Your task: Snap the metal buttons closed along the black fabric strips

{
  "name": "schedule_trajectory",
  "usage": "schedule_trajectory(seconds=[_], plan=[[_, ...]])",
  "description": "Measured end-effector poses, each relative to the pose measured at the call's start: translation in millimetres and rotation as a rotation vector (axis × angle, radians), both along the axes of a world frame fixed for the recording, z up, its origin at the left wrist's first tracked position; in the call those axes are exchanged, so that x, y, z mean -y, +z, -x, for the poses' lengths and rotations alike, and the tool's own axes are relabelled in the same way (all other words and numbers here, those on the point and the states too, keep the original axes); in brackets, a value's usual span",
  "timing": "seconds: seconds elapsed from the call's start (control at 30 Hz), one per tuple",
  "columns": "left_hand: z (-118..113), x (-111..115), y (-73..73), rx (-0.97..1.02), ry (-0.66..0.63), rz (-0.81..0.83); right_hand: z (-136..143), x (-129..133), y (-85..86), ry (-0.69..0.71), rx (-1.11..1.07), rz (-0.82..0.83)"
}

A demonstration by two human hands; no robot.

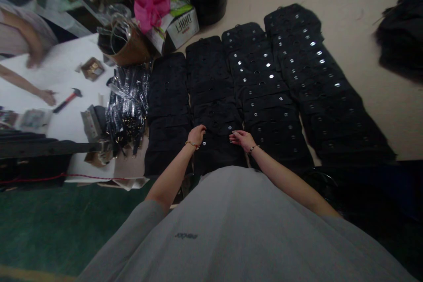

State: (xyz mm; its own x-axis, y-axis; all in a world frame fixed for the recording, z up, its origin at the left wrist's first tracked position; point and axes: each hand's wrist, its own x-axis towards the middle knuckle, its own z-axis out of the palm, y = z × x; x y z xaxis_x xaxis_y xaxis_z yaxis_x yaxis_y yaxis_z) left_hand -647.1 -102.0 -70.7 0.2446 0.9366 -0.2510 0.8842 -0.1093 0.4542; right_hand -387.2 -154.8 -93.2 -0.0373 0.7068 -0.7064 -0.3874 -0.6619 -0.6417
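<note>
My left hand (197, 135) is at the left side of a black fabric piece (216, 134), its fingers closed on the cloth. At the right side of the same piece, my right hand (243, 139) has its fingers bent together on the fabric; the exact grip is hard to see. A shiny round metal snap (230, 128) shows just above my right fingertips, and another silver snap (204, 143) lies beside my left hand. More black pieces with metal studs (267, 97) overlap in a column to the right.
Further columns of black pieces (168, 97) flank mine. To the left are plastic-wrapped straps (127, 105), a hammer (68, 99), a bucket (130, 50) and a white carton (181, 28). A co-worker's hand (48, 97) rests over the white table. Dark bundled fabric (401, 33) lies far right.
</note>
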Motion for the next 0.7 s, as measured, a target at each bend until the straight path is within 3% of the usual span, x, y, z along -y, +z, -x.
schedule_trajectory(seconds=[0.3,0.43,0.53,0.7], plan=[[2.9,-16.6,15.8,-0.016,-0.173,0.034,-0.7,0.1,0.1,0.010,-0.010,0.002],[-5.3,-10.2,27.3,-0.143,-0.140,-0.001,-0.1,0.4,0.5,0.000,-0.011,0.005],[-33.8,5.2,32.1,-0.101,-0.091,-0.099,0.1,0.8,0.2,-0.006,-0.018,0.008],[-105.2,19.2,20.5,0.094,-0.329,-0.062,-3.6,1.5,-1.2,-0.023,-0.092,0.008]])
